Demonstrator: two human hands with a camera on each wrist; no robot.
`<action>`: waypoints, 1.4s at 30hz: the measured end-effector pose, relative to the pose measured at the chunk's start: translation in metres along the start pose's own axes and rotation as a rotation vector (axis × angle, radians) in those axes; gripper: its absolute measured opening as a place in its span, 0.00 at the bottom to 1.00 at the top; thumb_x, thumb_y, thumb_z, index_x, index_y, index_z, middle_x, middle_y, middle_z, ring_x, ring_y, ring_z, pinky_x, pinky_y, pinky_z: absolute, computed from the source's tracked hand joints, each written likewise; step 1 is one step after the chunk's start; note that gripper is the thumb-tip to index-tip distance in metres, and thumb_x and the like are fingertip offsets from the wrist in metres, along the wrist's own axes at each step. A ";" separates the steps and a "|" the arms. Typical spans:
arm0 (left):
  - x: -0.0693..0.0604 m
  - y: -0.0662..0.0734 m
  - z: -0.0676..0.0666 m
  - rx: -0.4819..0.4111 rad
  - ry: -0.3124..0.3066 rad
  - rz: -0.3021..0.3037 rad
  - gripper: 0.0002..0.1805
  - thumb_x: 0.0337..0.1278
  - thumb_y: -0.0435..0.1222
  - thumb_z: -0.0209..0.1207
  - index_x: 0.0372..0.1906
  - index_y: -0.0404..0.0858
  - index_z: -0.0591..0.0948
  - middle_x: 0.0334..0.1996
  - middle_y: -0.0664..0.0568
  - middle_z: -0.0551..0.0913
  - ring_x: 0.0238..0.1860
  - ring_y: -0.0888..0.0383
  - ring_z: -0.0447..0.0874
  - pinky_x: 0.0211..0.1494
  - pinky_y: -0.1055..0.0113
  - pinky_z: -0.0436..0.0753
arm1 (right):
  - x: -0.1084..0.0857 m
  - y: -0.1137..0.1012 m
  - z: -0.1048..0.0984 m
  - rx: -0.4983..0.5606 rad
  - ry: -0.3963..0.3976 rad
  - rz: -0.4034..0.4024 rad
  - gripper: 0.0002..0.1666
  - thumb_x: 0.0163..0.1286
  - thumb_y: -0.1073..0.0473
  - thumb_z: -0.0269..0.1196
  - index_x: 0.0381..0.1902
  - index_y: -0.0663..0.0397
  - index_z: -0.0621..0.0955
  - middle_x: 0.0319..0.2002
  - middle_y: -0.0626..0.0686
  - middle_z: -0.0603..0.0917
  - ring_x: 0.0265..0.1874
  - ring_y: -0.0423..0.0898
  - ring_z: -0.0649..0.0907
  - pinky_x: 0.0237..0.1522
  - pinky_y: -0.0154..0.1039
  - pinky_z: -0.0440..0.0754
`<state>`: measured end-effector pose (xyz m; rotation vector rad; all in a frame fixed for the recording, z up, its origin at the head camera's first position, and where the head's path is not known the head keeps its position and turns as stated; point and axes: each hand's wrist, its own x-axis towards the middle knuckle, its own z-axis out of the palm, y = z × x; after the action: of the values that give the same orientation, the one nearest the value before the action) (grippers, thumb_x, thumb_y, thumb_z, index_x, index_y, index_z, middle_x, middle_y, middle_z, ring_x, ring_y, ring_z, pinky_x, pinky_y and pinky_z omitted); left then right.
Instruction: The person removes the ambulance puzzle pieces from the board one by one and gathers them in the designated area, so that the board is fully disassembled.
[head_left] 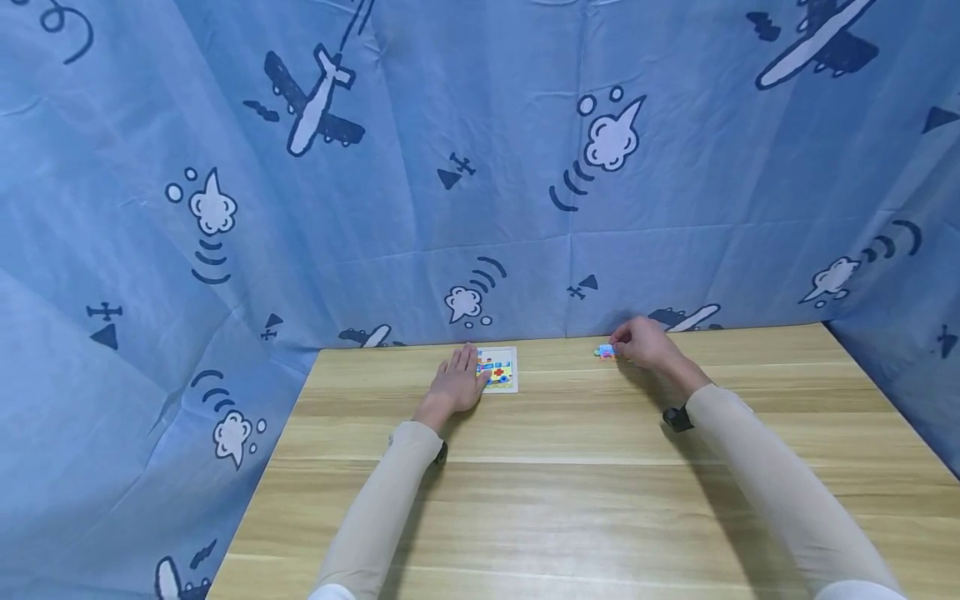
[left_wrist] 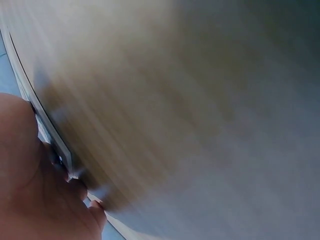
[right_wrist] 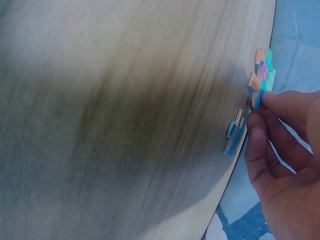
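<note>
Near the back of the table lies a puzzle board with a pale frame and a picture of a vehicle bearing a red cross. My left hand rests on its left part with straight fingers, covering that side; in the left wrist view the board's edge shows beside the hand. Farther right, my right hand pinches a colourful jigsaw piece between thumb and fingertips. A second jigsaw piece, with blue on it, lies on the table just below the pinched one in the right wrist view.
The wooden table ends at a blue curtain printed with planes and clouds, which hangs along its back and sides. A dark wrist device sits at the right cuff.
</note>
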<state>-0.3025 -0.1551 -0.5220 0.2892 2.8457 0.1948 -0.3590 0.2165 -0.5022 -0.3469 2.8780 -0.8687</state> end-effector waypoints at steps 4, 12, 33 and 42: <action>0.000 0.000 -0.001 0.000 0.004 0.002 0.39 0.87 0.54 0.29 0.86 0.36 0.41 0.88 0.46 0.38 0.89 0.47 0.37 0.91 0.49 0.47 | 0.001 0.000 0.002 -0.047 0.023 -0.027 0.11 0.73 0.67 0.62 0.43 0.67 0.90 0.40 0.62 0.91 0.39 0.54 0.85 0.38 0.44 0.85; 0.003 -0.001 -0.001 0.015 0.005 0.001 0.39 0.86 0.55 0.27 0.86 0.37 0.40 0.88 0.46 0.37 0.89 0.47 0.37 0.91 0.50 0.46 | 0.001 -0.001 0.005 -0.107 0.053 -0.060 0.09 0.71 0.66 0.63 0.37 0.64 0.90 0.33 0.57 0.91 0.35 0.51 0.86 0.41 0.50 0.85; 0.001 0.004 -0.003 0.004 0.009 -0.007 0.38 0.87 0.53 0.31 0.86 0.36 0.41 0.88 0.46 0.39 0.89 0.47 0.38 0.91 0.50 0.47 | -0.001 -0.005 0.002 -0.073 0.113 0.013 0.13 0.71 0.65 0.60 0.26 0.60 0.86 0.25 0.55 0.85 0.25 0.47 0.77 0.28 0.37 0.73; 0.005 0.002 -0.010 -0.014 0.040 -0.010 0.39 0.86 0.53 0.37 0.86 0.34 0.48 0.87 0.42 0.47 0.88 0.46 0.46 0.89 0.51 0.54 | 0.007 -0.039 -0.004 -0.002 0.115 -0.020 0.15 0.75 0.61 0.58 0.36 0.64 0.89 0.34 0.61 0.90 0.32 0.54 0.85 0.39 0.49 0.84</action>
<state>-0.3092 -0.1532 -0.5137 0.2717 2.8835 0.2202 -0.3593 0.1849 -0.4775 -0.3374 2.9854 -0.9188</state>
